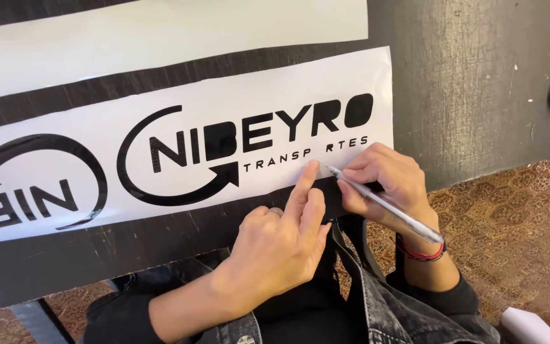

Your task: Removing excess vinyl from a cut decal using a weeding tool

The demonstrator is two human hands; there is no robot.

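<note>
The left hand rests on the dark board with its forefinger stretched out; the fingertip presses the lower edge of the long white vinyl sticker sheet, just under the small row of black letters, while the other fingers curl loosely beneath. The right hand is closed in a writing grip around a slim clear-barrelled weeding tool shaped like a pen, whose fine metal tip touches the sheet's lower edge right beside the left fingertip. A red cord bracelet circles the right wrist, and both forearms wear black sleeves.

The sheet lies across the dark board, tilted slightly up to the right, and carries a black circular arrow emblem at the left of bold black lettering, with the thinner row below. A second black emblem with lettering, turned the other way, sits at the sheet's left end. Another plain white strip lies above, parallel, with a dark gap between.

Grey denim fabric shows under the forearms. A brown patterned tile floor spreads to the right, with a white paper roll at the bottom corner.
</note>
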